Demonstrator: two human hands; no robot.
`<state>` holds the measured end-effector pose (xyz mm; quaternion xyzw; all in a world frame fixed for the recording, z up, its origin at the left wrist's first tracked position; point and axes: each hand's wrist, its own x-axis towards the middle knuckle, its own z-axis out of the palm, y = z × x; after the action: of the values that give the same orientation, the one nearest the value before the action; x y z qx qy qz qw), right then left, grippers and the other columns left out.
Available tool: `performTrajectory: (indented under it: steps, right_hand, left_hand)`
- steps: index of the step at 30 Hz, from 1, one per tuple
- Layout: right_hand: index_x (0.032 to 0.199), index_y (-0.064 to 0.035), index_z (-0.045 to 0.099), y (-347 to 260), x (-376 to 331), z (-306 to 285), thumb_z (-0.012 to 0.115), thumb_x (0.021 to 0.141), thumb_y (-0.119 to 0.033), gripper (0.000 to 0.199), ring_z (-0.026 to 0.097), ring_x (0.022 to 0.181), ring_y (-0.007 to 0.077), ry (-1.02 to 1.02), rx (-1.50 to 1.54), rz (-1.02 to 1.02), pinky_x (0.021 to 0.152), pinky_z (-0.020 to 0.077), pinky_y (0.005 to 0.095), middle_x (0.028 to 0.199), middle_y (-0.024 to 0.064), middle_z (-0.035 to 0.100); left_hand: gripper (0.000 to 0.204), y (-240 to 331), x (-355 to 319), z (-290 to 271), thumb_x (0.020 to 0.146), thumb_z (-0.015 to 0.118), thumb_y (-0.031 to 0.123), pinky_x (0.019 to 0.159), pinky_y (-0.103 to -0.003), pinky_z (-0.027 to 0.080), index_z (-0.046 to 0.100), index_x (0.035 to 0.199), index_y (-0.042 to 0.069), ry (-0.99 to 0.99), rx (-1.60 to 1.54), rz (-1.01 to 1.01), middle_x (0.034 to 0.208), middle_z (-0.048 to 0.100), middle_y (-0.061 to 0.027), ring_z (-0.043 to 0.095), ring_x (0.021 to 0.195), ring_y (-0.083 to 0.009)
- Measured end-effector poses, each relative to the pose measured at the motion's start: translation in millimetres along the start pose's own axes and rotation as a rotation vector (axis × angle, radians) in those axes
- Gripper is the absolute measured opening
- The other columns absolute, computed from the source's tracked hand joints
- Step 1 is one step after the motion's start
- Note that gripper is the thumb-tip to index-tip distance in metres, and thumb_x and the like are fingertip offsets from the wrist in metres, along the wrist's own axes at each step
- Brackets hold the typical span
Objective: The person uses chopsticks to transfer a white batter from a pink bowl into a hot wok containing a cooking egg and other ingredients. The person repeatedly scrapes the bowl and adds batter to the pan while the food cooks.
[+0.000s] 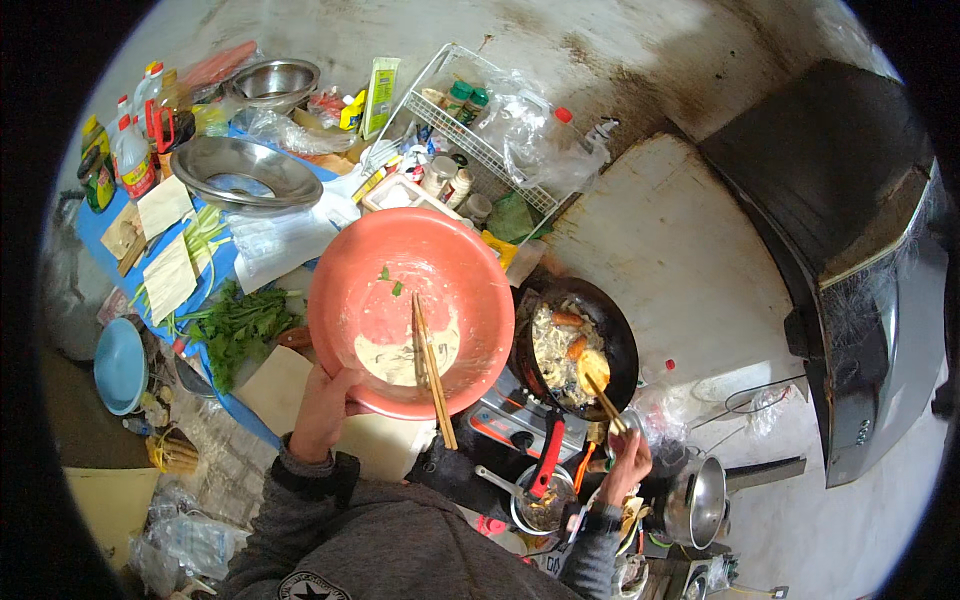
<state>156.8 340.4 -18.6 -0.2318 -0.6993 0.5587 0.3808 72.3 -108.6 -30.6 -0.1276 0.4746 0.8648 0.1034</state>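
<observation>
My left hand (325, 405) grips the rim of a large pink basin (350, 260), tilted toward me. White batter (385, 358) lies in its bottom with bits of green leaf above it. A pair of wooden chopsticks (432, 370) rests in the basin, their ends over its near rim. My right hand (628, 462) is closed on another pair of chopsticks (605, 402), whose tips touch a yellow fried piece (592, 368) in a black frying pan (622, 330). Bubbling oil and browned pieces (567, 319) fill the pan, and its red handle (549, 455) points toward me.
The pan sits on a gas stove (500, 425). A small pot (540, 505) stands below its handle, and a steel pot (697, 502) to the right. Leafy greens (238, 325), a steel bowl (245, 172) and bottles (132, 160) are at left. A range hood (830, 180) hangs at right.
</observation>
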Motion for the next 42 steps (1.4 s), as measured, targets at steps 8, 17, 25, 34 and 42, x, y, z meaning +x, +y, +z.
performTrajectory:
  steps: [8,17,25,34,42]
  right_hand:
    - [0.097,0.0069,0.061,-2.4,80.2,66.1,0.062,0.092,-0.016,0.023,0.063,0.069,0.0133,-0.279,-0.334,-0.192,0.062,0.0510,0.0252,0.081,0.0102,0.066]
    - [0.092,0.0088,0.061,5.6,94.1,84.4,0.061,0.092,-0.016,0.025,0.067,0.069,0.0159,-0.437,-0.475,-0.347,0.061,0.0530,0.0268,0.079,0.0126,0.067]
    - [0.093,0.0103,0.060,10.9,98.3,82.8,0.061,0.092,-0.013,0.023,0.066,0.066,0.0148,-0.459,-0.524,-0.452,0.059,0.0524,0.0258,0.077,0.0118,0.066]
    - [0.093,0.0117,0.061,2.7,93.2,87.8,0.061,0.092,-0.013,0.025,0.066,0.066,0.0148,-0.454,-0.461,-0.316,0.059,0.0526,0.0257,0.076,0.0116,0.066]
    - [0.094,0.0118,0.062,5.2,98.5,85.4,0.061,0.092,-0.015,0.027,0.066,0.065,0.0149,-0.454,-0.486,-0.261,0.059,0.0534,0.0266,0.075,0.0111,0.066]
  left_hand:
    - [0.040,-4.2,2.5,-6.7,0.088,0.050,0.012,0.061,-0.029,0.059,0.043,0.125,0.002,0.015,-0.035,0.041,0.103,0.060,-0.0097,0.066,0.081,-0.0175]
    - [0.035,-3.3,4.4,-12.2,0.090,0.050,0.015,0.058,-0.029,0.058,0.046,0.123,0.003,0.091,-0.015,0.054,0.100,0.064,-0.0086,0.067,0.075,-0.0157]
    - [0.034,-2.7,6.0,-12.8,0.089,0.050,0.015,0.059,-0.028,0.058,0.049,0.121,0.003,0.078,-0.027,0.049,0.098,0.065,-0.0072,0.067,0.075,-0.0152]
    - [0.037,-5.0,5.1,-17.4,0.088,0.051,0.014,0.060,-0.028,0.059,0.046,0.122,0.001,0.058,-0.050,0.076,0.100,0.062,-0.0087,0.066,0.076,-0.0147]
    - [0.042,-3.2,3.4,-17.6,0.086,0.052,0.015,0.060,-0.027,0.059,0.043,0.123,-0.002,0.031,-0.087,0.139,0.100,0.061,-0.0104,0.066,0.076,-0.0154]
